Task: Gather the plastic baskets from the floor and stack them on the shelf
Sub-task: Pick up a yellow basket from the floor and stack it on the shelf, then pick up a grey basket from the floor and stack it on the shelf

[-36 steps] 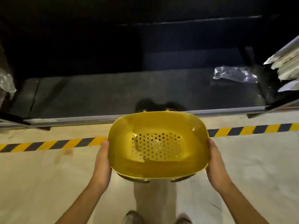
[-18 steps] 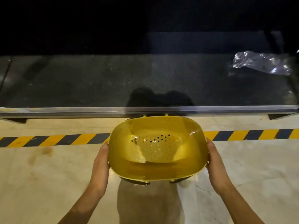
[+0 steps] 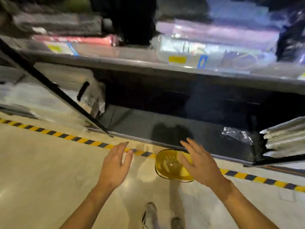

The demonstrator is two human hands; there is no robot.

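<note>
With all the fingers (image 3: 119, 149) of the left hand (image 3: 115, 164) straight and loosely fanned, thumb out to the side, that hand holds nothing. Right hand (image 3: 200, 162) is the same: fingers (image 3: 189, 143) spread wide, palm down, not gripping anything. Two hands, both bare and out in front at about the same height.

One yellow basket (image 3: 170, 167), perforated bottom, open side up. It's down on the floor (image 3: 49, 171), sitting across the yellow-black hazard tape (image 3: 82, 140), just in front of the lower shelf (image 3: 132, 123) edge. Right hand overlaps its right side in view; no grip on it.

Lower shelf deck is dark. One crumpled piece of clear plastic (image 3: 237, 134) lies on it toward the right, and one stack of pale flat sheets (image 3: 283, 138) at far right. One upper shelf (image 3: 148, 66) above carries wrapped goods, too blurred to count. One black post (image 3: 54, 90) runs diagonally at left, with more wrapped packs (image 3: 33, 96) behind it.

Two shoes (image 3: 149, 215) at the bottom edge.
</note>
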